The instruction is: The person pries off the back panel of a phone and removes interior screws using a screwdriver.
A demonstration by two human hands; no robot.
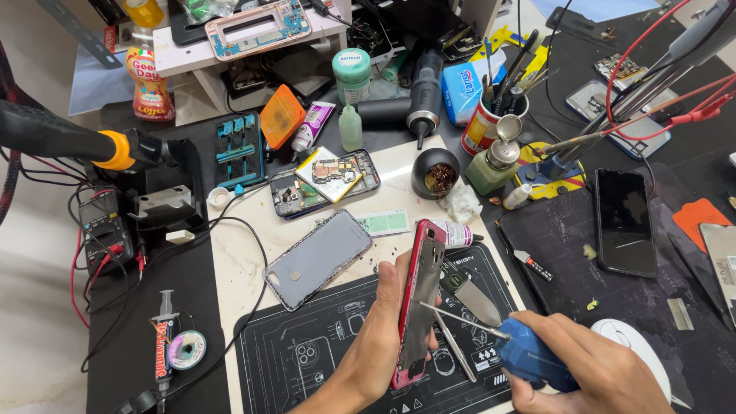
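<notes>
My left hand (381,326) grips a red-framed phone body (419,300), held upright on its edge above a black work mat (322,337). My right hand (590,368) holds a blue-handled screwdriver (529,354); its thin metal shaft points left and the tip touches the phone's inner side. A pair of tweezers (454,345) lies on the mat just below the shaft. A grey phone back cover (318,257) rests on the white slab to the left of the phone.
An opened phone with a circuit board (326,182) lies further back. A black phone (625,221) lies on the dark mat at right. A tool can (483,126), bottles, a brass-wool pot (435,173), a multimeter (103,226) and red cables crowd the bench.
</notes>
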